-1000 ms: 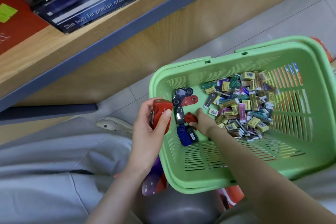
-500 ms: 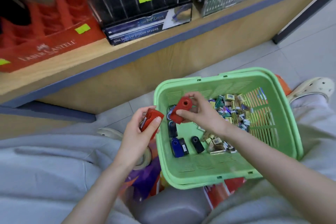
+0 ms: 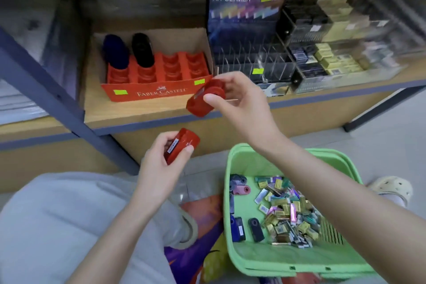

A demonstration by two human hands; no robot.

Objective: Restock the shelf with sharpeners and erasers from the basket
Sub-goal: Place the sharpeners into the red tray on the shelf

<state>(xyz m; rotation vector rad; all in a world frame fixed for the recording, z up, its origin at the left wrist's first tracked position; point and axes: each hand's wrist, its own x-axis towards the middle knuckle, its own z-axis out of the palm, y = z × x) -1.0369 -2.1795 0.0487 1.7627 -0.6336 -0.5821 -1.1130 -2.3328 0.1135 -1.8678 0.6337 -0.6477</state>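
Note:
My right hand (image 3: 239,104) pinches a red sharpener (image 3: 204,99) just in front of the red Faber-Castell display tray (image 3: 156,92) on the wooden shelf (image 3: 138,115). My left hand (image 3: 161,166) grips a second red sharpener (image 3: 184,144) lower down, below the shelf edge. The tray holds a blue sharpener (image 3: 115,52) and a black sharpener (image 3: 143,49) in its back slots. The green basket (image 3: 265,263) sits on the floor at lower right, with several sharpeners (image 3: 239,226) on its left side and a heap of small erasers (image 3: 285,210).
A Hi-Polymer display box (image 3: 244,7) with clear dividers stands right of the tray, and clear bins of boxed erasers (image 3: 334,60) fill the shelf's right. A dark blue shelf post (image 3: 60,99) slants at left. My grey-clothed knee (image 3: 57,219) and a cream shoe (image 3: 391,187) flank the basket.
My right hand took a red sharpener out of the basket and raised it to the shelf. My view tilted up from the basket. My left hand kept holding its sharpener.

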